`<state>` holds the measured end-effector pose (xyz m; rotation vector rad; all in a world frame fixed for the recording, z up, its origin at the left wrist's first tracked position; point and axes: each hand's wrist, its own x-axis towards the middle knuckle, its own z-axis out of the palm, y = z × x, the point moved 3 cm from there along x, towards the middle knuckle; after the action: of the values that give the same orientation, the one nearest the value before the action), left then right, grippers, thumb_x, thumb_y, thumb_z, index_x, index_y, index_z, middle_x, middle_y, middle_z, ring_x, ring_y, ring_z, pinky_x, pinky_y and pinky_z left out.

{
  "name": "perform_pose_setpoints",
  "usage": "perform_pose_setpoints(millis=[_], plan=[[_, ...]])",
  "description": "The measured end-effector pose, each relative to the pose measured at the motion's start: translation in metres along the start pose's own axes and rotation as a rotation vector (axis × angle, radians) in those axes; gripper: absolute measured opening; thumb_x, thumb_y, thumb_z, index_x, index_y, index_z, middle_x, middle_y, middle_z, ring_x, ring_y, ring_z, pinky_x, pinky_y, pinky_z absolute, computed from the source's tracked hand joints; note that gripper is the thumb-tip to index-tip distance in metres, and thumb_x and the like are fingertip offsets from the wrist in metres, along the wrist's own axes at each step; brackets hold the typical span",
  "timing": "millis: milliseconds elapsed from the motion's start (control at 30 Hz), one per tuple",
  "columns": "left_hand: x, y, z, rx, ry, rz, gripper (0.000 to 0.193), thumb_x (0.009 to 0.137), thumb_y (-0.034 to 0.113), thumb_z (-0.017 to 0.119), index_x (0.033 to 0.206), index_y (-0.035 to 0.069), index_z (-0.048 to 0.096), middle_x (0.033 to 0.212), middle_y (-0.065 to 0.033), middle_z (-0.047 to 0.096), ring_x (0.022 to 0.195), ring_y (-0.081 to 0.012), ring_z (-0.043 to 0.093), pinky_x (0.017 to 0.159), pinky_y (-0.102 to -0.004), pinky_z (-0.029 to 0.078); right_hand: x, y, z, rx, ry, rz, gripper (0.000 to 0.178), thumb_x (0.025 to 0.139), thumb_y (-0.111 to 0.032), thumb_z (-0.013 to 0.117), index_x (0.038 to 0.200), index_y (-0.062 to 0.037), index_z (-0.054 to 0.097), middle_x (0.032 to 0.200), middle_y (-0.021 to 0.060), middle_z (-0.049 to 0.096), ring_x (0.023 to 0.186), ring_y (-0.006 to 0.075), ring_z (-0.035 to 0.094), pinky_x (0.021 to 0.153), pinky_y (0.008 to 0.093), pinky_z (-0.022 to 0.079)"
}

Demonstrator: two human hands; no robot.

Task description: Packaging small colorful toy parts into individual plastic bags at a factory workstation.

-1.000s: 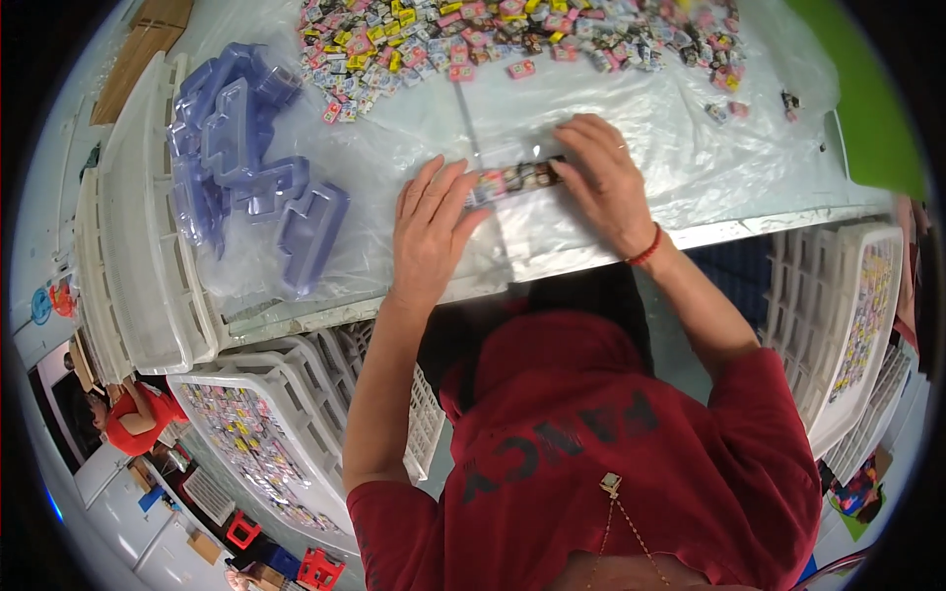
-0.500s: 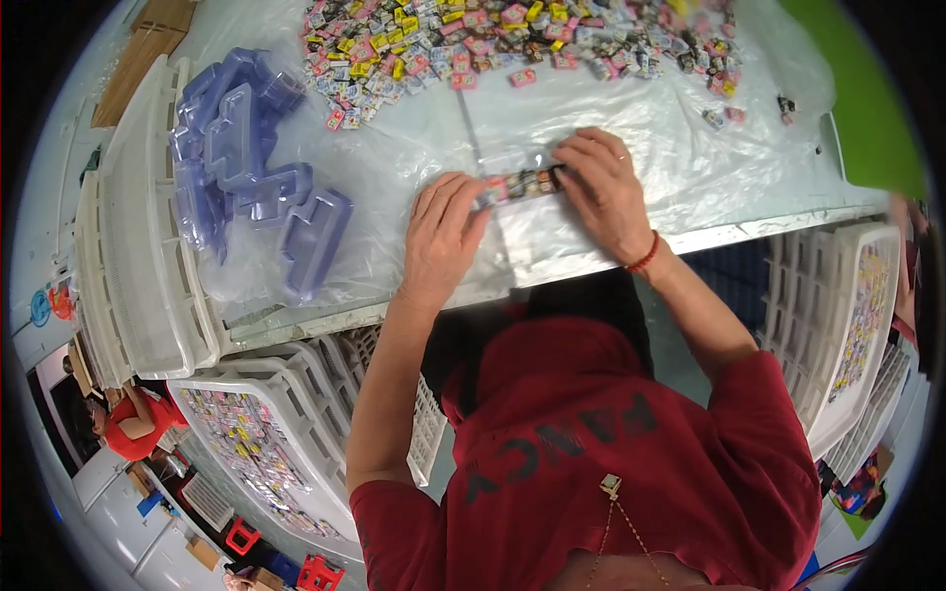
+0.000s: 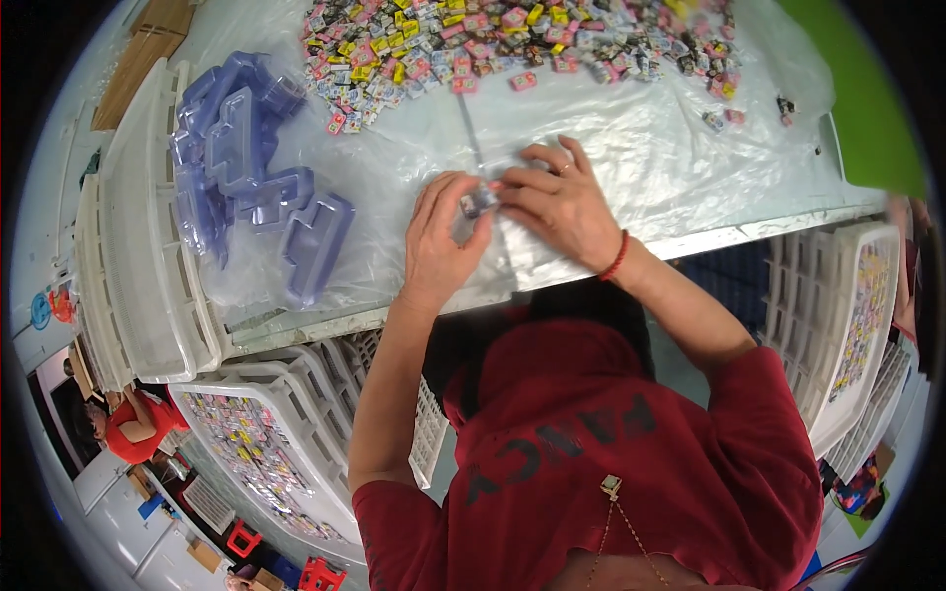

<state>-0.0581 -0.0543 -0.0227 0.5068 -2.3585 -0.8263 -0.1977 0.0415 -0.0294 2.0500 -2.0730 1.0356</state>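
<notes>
Now | left hand (image 3: pixel 441 239), right hand (image 3: pixel 559 203) both pinch clear ridged strip (image 3: pixel 480 201) | crinkled plastic sheet (image 3: pixel 631 148)

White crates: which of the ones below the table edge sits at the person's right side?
The slatted white crate standing tilted under the table's right end, small colourful pieces showing inside. The other filled crate lies lower left, beside the left arm.

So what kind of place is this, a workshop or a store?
Most likely a small packing workshop: a heap of small colourful packets on a plastic-covered table, stacked clear blister shells, and white crates of filled packs alongside.
</notes>
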Motion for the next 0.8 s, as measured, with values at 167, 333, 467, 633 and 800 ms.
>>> perform_pose_setpoints(millis=[167,333,467,633,800], plan=[[0.004,-0.008,-0.011,-0.424,0.211,-0.323,0.037,0.075,-0.003,0.066,0.110,0.003,0.057,0.107,-0.0118,0.059,0.100,-0.0247,0.059,0.084,-0.0326,0.047,-0.004,0.000,0.001,-0.002,0.023,-0.009,0.024,0.073,-0.019,0.074,0.095,-0.0137,0.069,0.106,-0.0019,0.063,0.110,0.0226,0.052,0.100,0.0476,0.034],[0.004,-0.031,-0.033,0.150,0.145,-0.098,0.034,0.072,-0.003,0.068,0.105,0.002,0.060,0.105,-0.0112,0.058,0.099,-0.0291,0.056,0.084,-0.0357,0.047,-0.002,0.005,-0.005,0.090,0.027,-0.027,0.025,0.072,-0.016,0.075,0.095,-0.0108,0.068,0.104,0.0032,0.062,0.108,0.0244,0.053,0.096,0.0451,0.038],[-0.005,-0.035,-0.026,0.357,0.034,0.010,0.030,0.075,0.001,0.068,0.104,0.001,0.062,0.107,-0.0114,0.059,0.101,-0.0304,0.055,0.087,-0.0402,0.046,0.008,0.025,-0.025,0.075,0.106,0.008,0.021,0.071,-0.009,0.073,0.092,-0.0079,0.066,0.097,0.0071,0.062,0.102,0.0274,0.054,0.092,0.0435,0.041],[-0.009,-0.036,-0.022,0.248,0.117,0.026,0.022,0.075,0.003,0.070,0.096,-0.002,0.063,0.102,-0.0158,0.064,0.096,-0.0360,0.059,0.085,-0.0424,0.047,0.034,0.066,-0.033,-0.064,0.077,0.106,0.017,0.071,-0.008,0.069,0.088,-0.0076,0.066,0.087,0.0075,0.063,0.091,0.0276,0.056,0.084,0.0394,0.043],[-0.012,-0.038,-0.023,0.249,0.144,-0.008,0.024,0.075,0.003,0.071,0.097,-0.001,0.063,0.103,-0.0145,0.064,0.098,-0.0347,0.058,0.087,-0.0416,0.047,0.075,0.091,-0.035,-0.167,0.175,0.153,0.008,0.074,-0.011,0.068,0.082,-0.0096,0.065,0.080,0.0062,0.061,0.084,0.0254,0.056,0.081,0.0386,0.042]])
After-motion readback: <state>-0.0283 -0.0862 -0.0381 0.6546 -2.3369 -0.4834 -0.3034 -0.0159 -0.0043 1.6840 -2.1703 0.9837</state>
